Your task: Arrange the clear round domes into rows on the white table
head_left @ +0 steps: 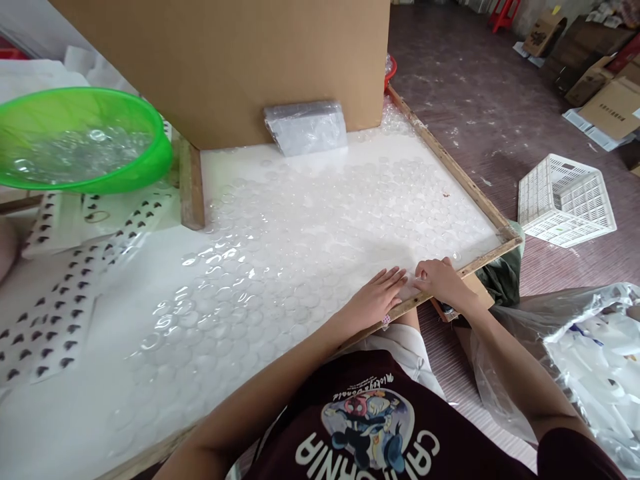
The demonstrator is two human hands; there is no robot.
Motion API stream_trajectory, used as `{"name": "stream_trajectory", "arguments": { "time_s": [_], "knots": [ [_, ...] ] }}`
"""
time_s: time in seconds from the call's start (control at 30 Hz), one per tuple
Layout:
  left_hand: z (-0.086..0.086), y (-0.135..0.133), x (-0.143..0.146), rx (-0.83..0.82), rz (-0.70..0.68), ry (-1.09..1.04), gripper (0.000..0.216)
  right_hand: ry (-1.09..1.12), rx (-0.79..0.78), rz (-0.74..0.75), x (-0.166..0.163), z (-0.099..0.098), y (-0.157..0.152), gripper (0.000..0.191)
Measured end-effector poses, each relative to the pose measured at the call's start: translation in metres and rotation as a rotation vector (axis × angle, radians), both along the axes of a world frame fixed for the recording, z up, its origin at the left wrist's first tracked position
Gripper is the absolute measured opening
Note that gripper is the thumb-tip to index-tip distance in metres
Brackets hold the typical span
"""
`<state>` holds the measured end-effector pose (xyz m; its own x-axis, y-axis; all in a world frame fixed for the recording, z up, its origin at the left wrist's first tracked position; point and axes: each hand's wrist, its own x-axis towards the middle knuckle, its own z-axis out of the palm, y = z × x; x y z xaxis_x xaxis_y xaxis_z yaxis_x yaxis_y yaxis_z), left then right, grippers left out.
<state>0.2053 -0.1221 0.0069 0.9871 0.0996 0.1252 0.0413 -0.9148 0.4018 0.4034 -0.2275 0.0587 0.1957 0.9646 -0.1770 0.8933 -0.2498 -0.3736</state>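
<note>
Many clear round plastic discs [280, 247] lie spread over a white tabletop [115, 293] framed with wooden strips. My left hand [377, 300] rests flat near the front edge, fingers stretched out over the discs. Close beside it, my right hand [440, 279] sits at the wooden rim [477, 257] with its fingers curled in. Whatever may be between those fingers is hidden from view. A single disc [455, 255] lies just beyond the right hand.
A large cardboard sheet [280, 53] stands behind the discs, with a clear-wrapped stack [307, 127] against it. At left are a green basin [155, 163] of clear pieces and heart-printed sheets [55, 313]. A white crate [565, 200] and plastic-lined container [600, 347] stand right.
</note>
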Motion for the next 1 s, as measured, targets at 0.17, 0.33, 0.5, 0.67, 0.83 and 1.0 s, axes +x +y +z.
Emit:
{"name": "stream_trajectory", "arguments": {
  "time_s": [0.17, 0.33, 0.5, 0.67, 0.83, 1.0],
  "knots": [
    [-0.009, 0.004, 0.012, 0.023, -0.092, 0.009, 0.05, -0.071, -0.113, -0.027, -0.001, -0.002, 0.004, 0.017],
    [-0.007, 0.006, -0.001, -0.01, -0.079, -0.032, 0.048, -0.134, -0.111, -0.032, 0.001, -0.008, 0.007, 0.016],
    [-0.001, 0.007, -0.008, -0.011, -0.058, 0.002, 0.047, -0.056, -0.095, -0.02, 0.003, -0.002, 0.006, 0.012],
    [0.002, 0.008, -0.014, -0.017, -0.031, 0.027, 0.046, 0.113, -0.038, -0.061, 0.006, 0.005, 0.008, 0.014],
    [0.002, 0.008, -0.019, -0.013, -0.002, 0.039, 0.045, 0.361, 0.027, -0.067, 0.005, -0.005, 0.016, 0.013],
    [0.004, 0.008, -0.022, -0.015, 0.01, 0.042, 0.044, 0.232, 0.057, -0.084, 0.002, -0.013, 0.018, 0.016]
  ]
}}
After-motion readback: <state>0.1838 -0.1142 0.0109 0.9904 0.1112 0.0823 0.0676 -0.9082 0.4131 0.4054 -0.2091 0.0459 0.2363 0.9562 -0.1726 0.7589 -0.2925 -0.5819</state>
